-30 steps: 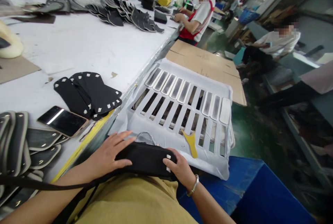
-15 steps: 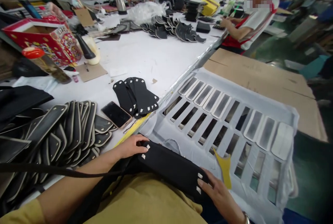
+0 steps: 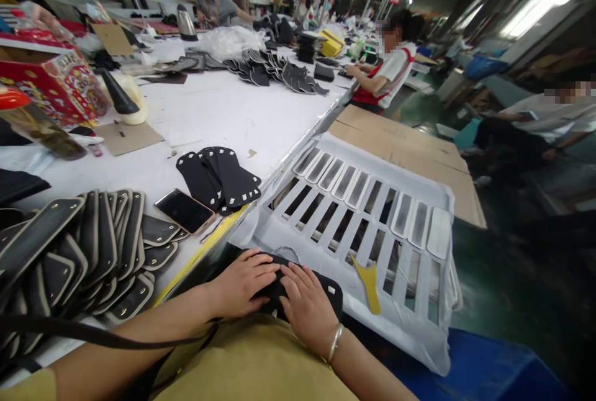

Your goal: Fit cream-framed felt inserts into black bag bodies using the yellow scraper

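Note:
A black padded piece point(image 3: 331, 292) with small white patches lies in front of my body, at the near edge of the grey tray. My left hand point(image 3: 246, 284) rests on its left part, fingers spread. Flat on its middle is my right hand point(image 3: 305, 301), a bracelet at the wrist, its fingertips close to those of my left hand. Similar black pieces point(image 3: 233, 177) with white patches overlap on the white table, beside a phone point(image 3: 184, 210). The grey slotted tray point(image 3: 298, 246) holds several pale-rimmed oblong pieces point(image 3: 330, 172) and a yellow forked piece point(image 3: 369, 283).
Stacked dark, pale-edged pieces point(image 3: 102, 239) cover the near left of the white table point(image 3: 205, 109). Farther back are a red box point(image 3: 65, 87), a bottle point(image 3: 41, 128) and a kettle point(image 3: 186, 23). Cardboard point(image 3: 400, 153) lies beyond the tray; a seated person point(image 3: 384, 75) works behind it.
Both hands have moved from the ends of the black piece to its middle and lie close together. The view has tilted up and turned right, showing more of the room.

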Motion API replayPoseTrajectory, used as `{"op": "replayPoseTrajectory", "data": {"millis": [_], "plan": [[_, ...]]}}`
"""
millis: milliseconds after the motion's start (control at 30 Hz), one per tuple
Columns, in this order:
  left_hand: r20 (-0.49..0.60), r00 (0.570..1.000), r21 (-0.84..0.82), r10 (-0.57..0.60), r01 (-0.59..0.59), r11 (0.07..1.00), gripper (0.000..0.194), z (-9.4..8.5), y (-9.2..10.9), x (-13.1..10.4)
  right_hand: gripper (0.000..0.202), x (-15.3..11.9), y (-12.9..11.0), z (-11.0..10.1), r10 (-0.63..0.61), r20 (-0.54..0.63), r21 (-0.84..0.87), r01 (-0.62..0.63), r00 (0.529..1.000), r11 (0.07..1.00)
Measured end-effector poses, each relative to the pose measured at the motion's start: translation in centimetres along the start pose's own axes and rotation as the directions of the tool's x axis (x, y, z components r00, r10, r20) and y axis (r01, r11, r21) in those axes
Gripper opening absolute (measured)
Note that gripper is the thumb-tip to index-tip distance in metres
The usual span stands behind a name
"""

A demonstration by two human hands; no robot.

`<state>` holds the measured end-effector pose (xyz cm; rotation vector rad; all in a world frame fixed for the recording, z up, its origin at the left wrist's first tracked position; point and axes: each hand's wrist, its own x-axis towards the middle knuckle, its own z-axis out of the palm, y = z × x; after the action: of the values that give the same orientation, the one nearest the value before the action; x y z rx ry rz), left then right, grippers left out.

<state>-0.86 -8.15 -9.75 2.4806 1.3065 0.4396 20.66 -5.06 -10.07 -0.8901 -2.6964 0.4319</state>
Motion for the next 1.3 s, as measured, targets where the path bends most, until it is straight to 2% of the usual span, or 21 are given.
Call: {"op": "replayPoseTrajectory", "data": {"millis": [67, 167, 300, 467, 633, 700, 800, 967, 1100, 1300], "plan": [[0.004, 1.000, 0.048, 0.018, -0.018, 0.999, 0.041, 0.5, 0.0, 0.2, 0.028, 0.5, -0.1, 0.9, -0.036, -0.003, -0.048, 0.036, 0.999, 0.998], [0.005, 0.998, 0.074, 0.056, -0.056, 0.996, 0.043, 0.5, -0.4, -0.1, 0.026, -0.2, 0.5, 0.9, -0.074, -0.004, -0.089, 0.073, 0.997, 0.993], [0.031, 0.998, 0.089, 0.053, -0.056, 0.994, 0.043, -0.5, -1.1, -1.1, 0.025, -2.1, 1.7, -0.6, -0.081, 0.007, -0.114, 0.081, 0.997, 0.990], [0.050, 0.998, 0.137, 0.041, -0.048, 0.989, 0.045, -1.7, -1.8, -2.2, 0.022, -4.4, 2.9, -2.7, -0.031, 0.023, -0.154, 0.034, 0.999, 0.987], [0.022, 1.000, 0.121, 0.010, -0.012, 0.993, 0.038, -2.5, -2.2, -2.9, 0.019, -5.0, 2.6, -4.0, 0.051, -0.014, -0.146, -0.052, 0.999, 0.988], [0.015, 0.999, 0.076, 0.041, -0.042, 0.996, 0.032, -2.4, -1.7, -3.0, 0.022, -4.6, 1.8, -3.7, 0.040, -0.022, -0.119, -0.043, 0.999, 0.992], [0.027, 0.990, 0.027, 0.138, -0.139, 0.990, 0.030, -1.4, -0.4, -2.9, 0.028, -3.4, 0.0, -2.0, -0.083, -0.013, -0.092, 0.081, 0.996, 0.992], [0.025, 0.981, 0.059, 0.194, -0.195, 0.979, 0.028, 0.3, 1.0, -2.1, 0.027, -2.0, -1.6, 0.9, -0.221, -0.028, -0.113, 0.217, 0.975, 0.970], [0.017, 0.978, 0.098, 0.208, -0.208, 0.973, 0.025, 0.1, 0.3, -2.7, 0.023, -3.0, -0.5, 0.5, -0.268, -0.030, -0.124, 0.262, 0.963, 0.957], [0.039, 0.991, 0.087, 0.131, -0.134, 0.987, 0.024, -0.7, -0.6, -4.7, 0.026, -6.2, 1.0, -1.9, -0.181, -0.012, -0.144, 0.178, 0.983, 0.973]]}}
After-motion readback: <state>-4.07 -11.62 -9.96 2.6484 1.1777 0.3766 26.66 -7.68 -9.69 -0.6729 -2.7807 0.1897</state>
